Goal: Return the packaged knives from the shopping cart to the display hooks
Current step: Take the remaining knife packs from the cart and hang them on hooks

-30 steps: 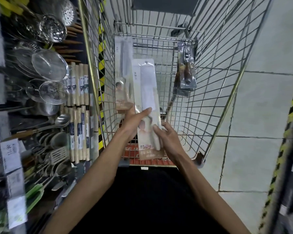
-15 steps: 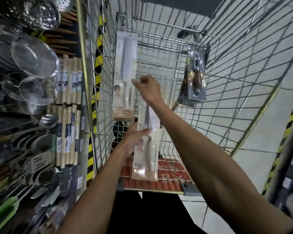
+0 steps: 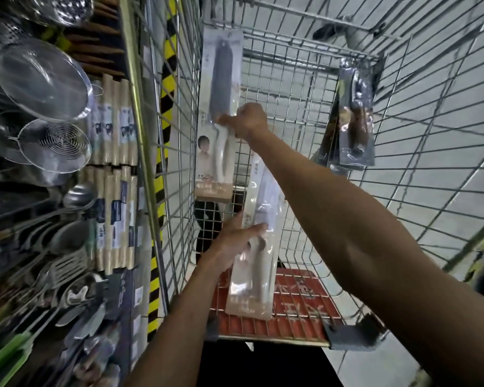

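Note:
Inside the wire shopping cart (image 3: 305,88), my left hand (image 3: 232,244) holds a white packaged knife (image 3: 256,263) upright by its middle. My right hand (image 3: 248,121) reaches further in and closes its fingers on a second packaged knife (image 3: 220,113), which has a grey blade and white handle and leans against the cart's left wall. A third package with dark wooden-handled knives (image 3: 356,118) leans at the cart's far right side, untouched.
Shelving on the left holds metal strainers (image 3: 42,79), wooden rolling pins (image 3: 115,169), ladles and spatulas (image 3: 67,263). A red child-seat flap (image 3: 299,303) lies at the cart's near end. Yellow-black tape (image 3: 165,88) marks the shelf edge. Grey tiled floor lies to the right.
My right hand left the white package and reached forward onto the grey-bladed one. My left hand kept the white package, and my view moved closer over the cart.

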